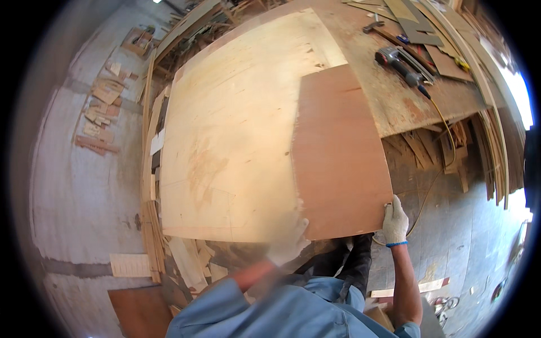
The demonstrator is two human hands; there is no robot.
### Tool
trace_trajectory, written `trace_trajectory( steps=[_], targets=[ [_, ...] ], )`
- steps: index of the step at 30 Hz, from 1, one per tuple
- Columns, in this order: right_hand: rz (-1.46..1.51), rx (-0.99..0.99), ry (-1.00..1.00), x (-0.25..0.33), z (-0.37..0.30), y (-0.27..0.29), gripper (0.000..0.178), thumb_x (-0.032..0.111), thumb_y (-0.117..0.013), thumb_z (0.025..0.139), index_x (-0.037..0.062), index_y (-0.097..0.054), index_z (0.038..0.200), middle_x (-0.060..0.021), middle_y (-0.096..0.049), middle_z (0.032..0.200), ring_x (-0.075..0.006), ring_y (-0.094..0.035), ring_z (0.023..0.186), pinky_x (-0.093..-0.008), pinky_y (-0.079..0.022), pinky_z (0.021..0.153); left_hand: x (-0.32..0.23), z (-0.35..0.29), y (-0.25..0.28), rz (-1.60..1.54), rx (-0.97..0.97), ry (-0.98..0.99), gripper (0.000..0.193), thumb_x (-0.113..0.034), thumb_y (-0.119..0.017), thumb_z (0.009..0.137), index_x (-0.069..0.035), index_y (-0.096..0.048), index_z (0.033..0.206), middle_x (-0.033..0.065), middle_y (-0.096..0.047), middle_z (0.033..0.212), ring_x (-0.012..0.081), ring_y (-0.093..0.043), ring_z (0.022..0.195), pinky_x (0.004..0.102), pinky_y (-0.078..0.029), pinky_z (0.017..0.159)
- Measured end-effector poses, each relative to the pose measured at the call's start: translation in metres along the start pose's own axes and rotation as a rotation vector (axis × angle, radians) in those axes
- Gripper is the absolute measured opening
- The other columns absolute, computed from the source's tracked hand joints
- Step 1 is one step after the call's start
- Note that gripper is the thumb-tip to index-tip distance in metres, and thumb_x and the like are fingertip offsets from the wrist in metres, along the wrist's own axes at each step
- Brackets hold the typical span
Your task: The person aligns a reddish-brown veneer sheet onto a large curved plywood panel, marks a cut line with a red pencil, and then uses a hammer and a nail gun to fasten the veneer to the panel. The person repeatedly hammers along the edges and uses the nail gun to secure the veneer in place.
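A reddish-brown plywood piece (341, 152) lies over the right part of a larger pale plywood sheet (231, 129) on the workbench. Its left edge is uneven and angled. My right hand (395, 221), in a white knitted glove with a blue cuff, grips the brown piece at its near right corner. My left hand (288, 241), gloved too, is by the near left corner of the brown piece, at the near edge of the pale sheet. Haze and blur cover most of it, so whether its fingers close on the wood is unclear. Faint marks show on the pale sheet.
A nail gun (403, 65) with a yellow air hose (451, 135) rests on the bench at the far right, near a hammer (373, 26). Long boards (490, 152) lean at the right. Wood scraps (101, 112) lie on the floor at the left, and a brown board (140, 311) below them.
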State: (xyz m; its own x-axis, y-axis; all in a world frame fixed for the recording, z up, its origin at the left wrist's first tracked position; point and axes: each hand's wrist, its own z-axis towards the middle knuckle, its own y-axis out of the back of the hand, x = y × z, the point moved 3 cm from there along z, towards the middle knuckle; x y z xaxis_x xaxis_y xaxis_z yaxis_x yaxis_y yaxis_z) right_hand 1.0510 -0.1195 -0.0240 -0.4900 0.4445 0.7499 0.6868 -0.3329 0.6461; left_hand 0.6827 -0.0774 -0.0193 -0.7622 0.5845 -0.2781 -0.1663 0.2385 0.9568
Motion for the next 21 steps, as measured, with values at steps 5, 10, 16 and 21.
trace_trajectory(
  steps=[5, 10, 16, 21],
  targets=[
    [-0.033, -0.013, 0.156, 0.004, -0.002, 0.005, 0.033, 0.024, -0.053, 0.101, 0.0158, -0.058, 0.133, -0.0231, -0.072, 0.106, -0.0488, -0.068, 0.094, -0.0565, -0.053, 0.079, -0.009, 0.010, 0.016, 0.009, -0.054, -0.082, 0.070, -0.030, -0.069, 0.091, 0.002, -0.048, 0.149, 0.0310, -0.031, 0.164, 0.0482, -0.039, 0.145, 0.0566, -0.031, 0.121],
    [-0.073, -0.038, 0.052, -0.021, 0.007, -0.005, 0.036, 0.025, -0.056, 0.100, 0.0126, -0.058, 0.134, -0.0233, -0.072, 0.103, -0.0472, -0.069, 0.091, -0.0561, -0.054, 0.078, -0.043, 0.025, 0.045, -0.003, -0.107, -0.116, 0.084, -0.027, -0.080, 0.084, -0.002, -0.044, 0.156, 0.0322, -0.032, 0.164, 0.0528, -0.033, 0.149, 0.0603, -0.026, 0.123],
    [-0.048, -0.127, 0.084, -0.023, 0.005, -0.008, 0.036, 0.025, -0.058, 0.101, 0.0112, -0.059, 0.134, -0.0244, -0.072, 0.101, -0.0469, -0.069, 0.090, -0.0561, -0.054, 0.078, -0.003, 0.004, -0.001, -0.029, -0.098, -0.101, 0.093, -0.025, -0.083, 0.081, -0.010, -0.039, 0.162, 0.0325, -0.033, 0.163, 0.0550, -0.030, 0.150, 0.0619, -0.025, 0.123],
    [-0.012, -0.167, 0.124, -0.025, 0.003, -0.010, 0.036, 0.025, -0.059, 0.100, 0.0101, -0.059, 0.132, -0.0254, -0.071, 0.098, -0.0470, -0.068, 0.089, -0.0561, -0.054, 0.077, 0.000, 0.001, -0.002, -0.034, -0.097, -0.144, 0.094, -0.020, -0.082, 0.082, -0.011, -0.036, 0.163, 0.0332, -0.030, 0.164, 0.0559, -0.029, 0.151, 0.0629, -0.025, 0.123]
  ],
)
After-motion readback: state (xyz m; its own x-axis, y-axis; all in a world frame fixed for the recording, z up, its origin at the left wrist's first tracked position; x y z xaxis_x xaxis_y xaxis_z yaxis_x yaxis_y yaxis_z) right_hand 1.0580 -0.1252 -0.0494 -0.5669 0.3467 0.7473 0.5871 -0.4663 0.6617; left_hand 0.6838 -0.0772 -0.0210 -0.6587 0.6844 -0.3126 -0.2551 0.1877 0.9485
